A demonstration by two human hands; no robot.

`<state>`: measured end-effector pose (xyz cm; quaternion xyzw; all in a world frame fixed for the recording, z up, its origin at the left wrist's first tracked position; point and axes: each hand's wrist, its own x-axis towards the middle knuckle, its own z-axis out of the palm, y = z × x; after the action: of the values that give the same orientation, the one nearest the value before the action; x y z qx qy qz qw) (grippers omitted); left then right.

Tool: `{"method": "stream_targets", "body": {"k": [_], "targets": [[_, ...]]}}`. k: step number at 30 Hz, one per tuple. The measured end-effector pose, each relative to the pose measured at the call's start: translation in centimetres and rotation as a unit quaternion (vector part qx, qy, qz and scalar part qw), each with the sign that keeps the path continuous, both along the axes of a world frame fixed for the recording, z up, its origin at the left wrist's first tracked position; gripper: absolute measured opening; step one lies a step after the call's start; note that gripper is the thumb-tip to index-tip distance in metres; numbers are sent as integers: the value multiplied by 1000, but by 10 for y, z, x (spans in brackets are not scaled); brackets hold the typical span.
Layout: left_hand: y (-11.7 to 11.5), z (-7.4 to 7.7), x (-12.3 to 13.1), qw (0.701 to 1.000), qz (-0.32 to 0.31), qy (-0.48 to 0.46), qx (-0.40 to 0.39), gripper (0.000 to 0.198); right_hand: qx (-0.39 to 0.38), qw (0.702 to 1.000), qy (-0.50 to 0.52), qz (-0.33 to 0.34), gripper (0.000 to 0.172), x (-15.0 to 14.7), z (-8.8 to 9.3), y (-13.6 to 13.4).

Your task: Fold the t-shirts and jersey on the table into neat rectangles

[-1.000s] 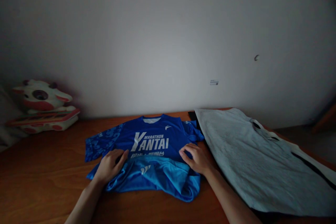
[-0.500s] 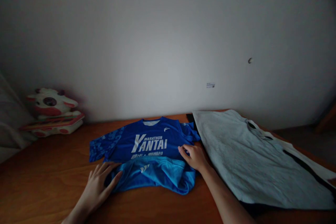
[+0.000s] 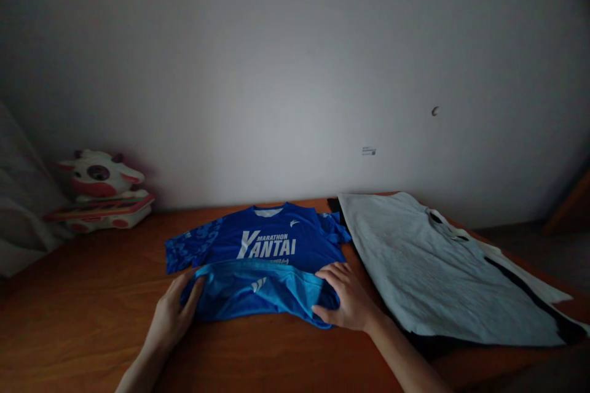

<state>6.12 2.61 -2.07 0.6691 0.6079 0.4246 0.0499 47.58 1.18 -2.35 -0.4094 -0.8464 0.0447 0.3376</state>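
Observation:
A blue T-shirt with white "Marathon Yantai" lettering lies front up on the wooden surface, its lower part folded up in a lighter blue band. At the band's left end, my left hand grips the cloth, thumb on the near side and fingers partly hidden. My right hand holds the right end, with fingertips on the band's upper edge and the thumb lower down. Some cloth shows between that thumb and the fingers. Both short sleeves spread outward toward the wall.
Right of the T-shirt lies a grey garment with black and white fabric beneath it. A cow-shaped toy stands at the back left beside a pale curtain. The wall rises directly behind the wooden surface.
The folded band has moved higher, covering the smaller lettering line. My right hand has shifted from the band's upper corner to around its right end; my left hand has closed on the left end.

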Motion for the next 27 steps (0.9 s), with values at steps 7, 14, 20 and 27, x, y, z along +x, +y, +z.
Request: {"method": "stream_targets", "body": {"k": [7,14,20,27], "targets": [[-8,1,12,986,108,-129,0,44,67,984,147,-77,22,9,-26,17],[-20,8,29,979,92,-176,47,41,95,965,215,-113,22,15,-29,18],[-17,5,26,967,74,-231,73,47,90,966,219,-102,20,10,-24,16],[-35,36,-6,967,-41,-248,-32,55,68,970,226,-58,14,16,-2,4]]}}
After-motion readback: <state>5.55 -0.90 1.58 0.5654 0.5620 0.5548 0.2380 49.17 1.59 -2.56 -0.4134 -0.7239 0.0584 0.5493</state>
